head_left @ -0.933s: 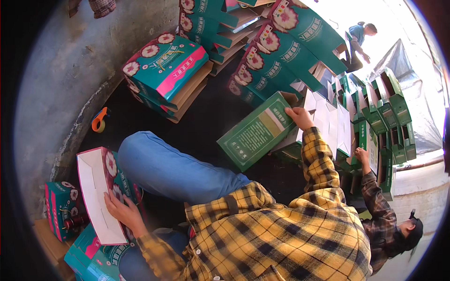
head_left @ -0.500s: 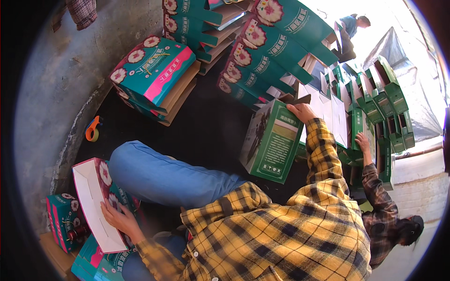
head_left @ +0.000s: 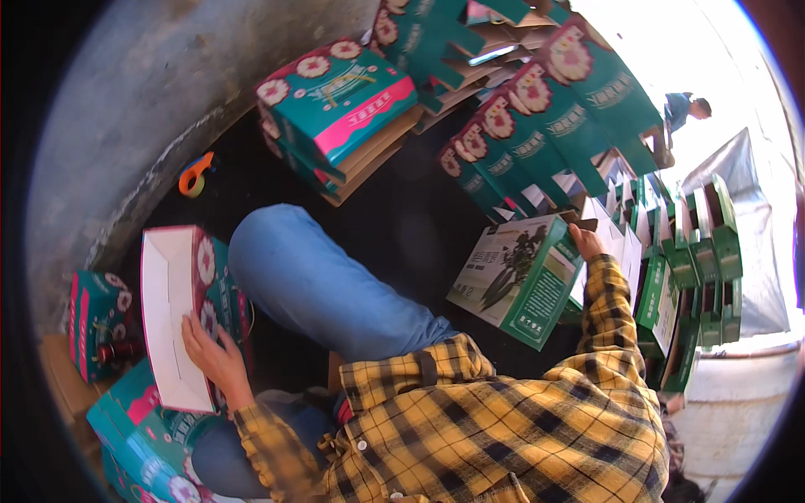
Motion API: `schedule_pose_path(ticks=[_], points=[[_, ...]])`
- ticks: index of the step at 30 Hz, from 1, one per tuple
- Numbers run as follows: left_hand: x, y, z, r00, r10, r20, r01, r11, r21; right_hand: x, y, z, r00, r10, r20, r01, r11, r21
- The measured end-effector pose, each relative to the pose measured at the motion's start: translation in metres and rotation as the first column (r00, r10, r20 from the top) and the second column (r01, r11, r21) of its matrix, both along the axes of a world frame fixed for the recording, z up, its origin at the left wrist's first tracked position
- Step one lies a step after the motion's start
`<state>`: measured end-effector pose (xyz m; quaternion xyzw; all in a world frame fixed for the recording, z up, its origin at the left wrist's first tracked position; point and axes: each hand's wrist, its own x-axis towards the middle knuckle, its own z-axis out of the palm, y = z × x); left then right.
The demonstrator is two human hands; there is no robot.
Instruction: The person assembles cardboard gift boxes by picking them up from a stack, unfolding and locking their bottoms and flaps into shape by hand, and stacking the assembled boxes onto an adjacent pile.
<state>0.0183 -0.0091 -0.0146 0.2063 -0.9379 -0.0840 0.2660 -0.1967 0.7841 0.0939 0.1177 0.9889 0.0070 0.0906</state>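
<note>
My right hand (head_left: 589, 241) grips the top edge of a green carton (head_left: 518, 270) by its brown raised flap; the carton tilts on the dark floor, with a leaf picture on one side. At the left, my left hand (head_left: 216, 356) lies against a teal and maroon carton with a white panel (head_left: 173, 335) facing up. Its fingers are stretched out along the carton's side. That carton stands beside my bent knee in blue jeans (head_left: 298, 268).
A stack of teal cartons (head_left: 340, 105) stands ahead, with rows of opened teal cartons (head_left: 537, 126) to its right. Open green cartons (head_left: 700, 243) line the right. Orange tape dispenser (head_left: 194, 174) lies near the wall. A distant person (head_left: 683, 113) shows at the upper right.
The view has turned, so most things sit further right. The green carton has tipped to show its leaf-picture side. The co-worker's hand on the green cartons at right has left them.
</note>
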Motion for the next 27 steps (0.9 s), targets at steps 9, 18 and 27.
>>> schedule_pose_path(ticks=[9, 18, 27], points=[[0.012, 0.001, 0.009, 0.998, 0.030, 0.060, -0.030, 1.000, 0.007, -0.050, -0.247, -0.009, 0.798, 0.509, 0.324, -0.589, 0.773, 0.237], [0.003, 0.005, 0.012, 0.996, 0.035, 0.085, -0.031, 0.998, -0.051, 0.000, -0.234, -0.232, 0.226, 0.275, 0.935, -0.891, 0.447, 0.084], [0.006, 0.006, 0.011, 0.990, 0.062, 0.126, -0.055, 0.997, -0.062, 0.011, -0.177, -0.247, 0.321, 0.237, 0.917, -0.843, 0.513, 0.163]])
